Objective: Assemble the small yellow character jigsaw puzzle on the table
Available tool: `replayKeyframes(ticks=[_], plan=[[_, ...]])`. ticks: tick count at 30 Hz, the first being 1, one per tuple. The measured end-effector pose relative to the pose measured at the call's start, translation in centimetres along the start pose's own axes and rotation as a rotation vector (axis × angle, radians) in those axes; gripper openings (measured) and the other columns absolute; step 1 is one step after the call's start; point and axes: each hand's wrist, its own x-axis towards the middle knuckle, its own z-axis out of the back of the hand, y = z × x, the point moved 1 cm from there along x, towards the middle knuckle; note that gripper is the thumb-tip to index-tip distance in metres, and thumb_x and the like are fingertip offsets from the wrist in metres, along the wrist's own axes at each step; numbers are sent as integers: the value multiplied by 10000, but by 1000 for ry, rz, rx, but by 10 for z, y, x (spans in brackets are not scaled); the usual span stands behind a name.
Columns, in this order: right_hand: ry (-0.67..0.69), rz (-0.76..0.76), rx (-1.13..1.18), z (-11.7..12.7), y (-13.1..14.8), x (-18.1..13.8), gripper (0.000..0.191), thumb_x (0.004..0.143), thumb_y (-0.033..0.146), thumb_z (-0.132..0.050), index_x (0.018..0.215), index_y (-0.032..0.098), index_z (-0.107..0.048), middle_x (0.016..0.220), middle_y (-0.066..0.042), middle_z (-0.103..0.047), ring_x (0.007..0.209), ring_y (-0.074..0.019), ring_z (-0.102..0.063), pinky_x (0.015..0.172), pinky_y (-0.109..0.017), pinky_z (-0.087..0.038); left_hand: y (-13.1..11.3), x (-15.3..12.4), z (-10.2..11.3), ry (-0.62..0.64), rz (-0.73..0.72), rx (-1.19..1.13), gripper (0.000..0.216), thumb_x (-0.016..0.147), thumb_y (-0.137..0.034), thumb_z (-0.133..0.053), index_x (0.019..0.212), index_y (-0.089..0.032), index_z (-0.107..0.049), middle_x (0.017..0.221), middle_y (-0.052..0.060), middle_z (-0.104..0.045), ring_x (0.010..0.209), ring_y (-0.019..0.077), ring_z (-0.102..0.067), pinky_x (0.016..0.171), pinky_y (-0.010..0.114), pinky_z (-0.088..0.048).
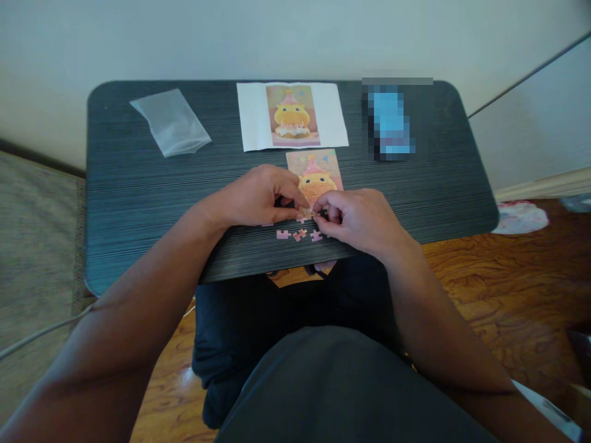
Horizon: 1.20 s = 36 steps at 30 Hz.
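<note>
A partly built jigsaw puzzle [314,172] showing a yellow chick in a pink hat lies on the dark table [138,184]. My left hand [258,197] rests at the puzzle's lower left, fingers curled and pinched on a small piece at its bottom edge. My right hand [357,218] sits at the lower right, fingers curled, its fingertips meeting the same spot. Three loose pink pieces [299,234] lie just below the hands near the table's front edge.
A printed reference picture [292,115] of the chick lies behind the puzzle. An empty clear plastic bag [172,123] is at the back left, a blurred blue object [390,123] at the back right. Wooden floor and a rug lie below.
</note>
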Motion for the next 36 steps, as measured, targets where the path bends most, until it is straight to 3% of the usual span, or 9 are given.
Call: replayKeyframes(ticks=[36], plan=[[21, 11, 0, 3, 2, 2, 133, 935, 273, -733, 1054, 239, -784, 757, 44, -736, 629, -136, -605, 634, -304, -285, 1, -1, 0, -1, 6, -16, 201, 954, -291, -745, 1112, -252, -863, 834, 26, -716, 688, 121, -602, 627, 247, -408]])
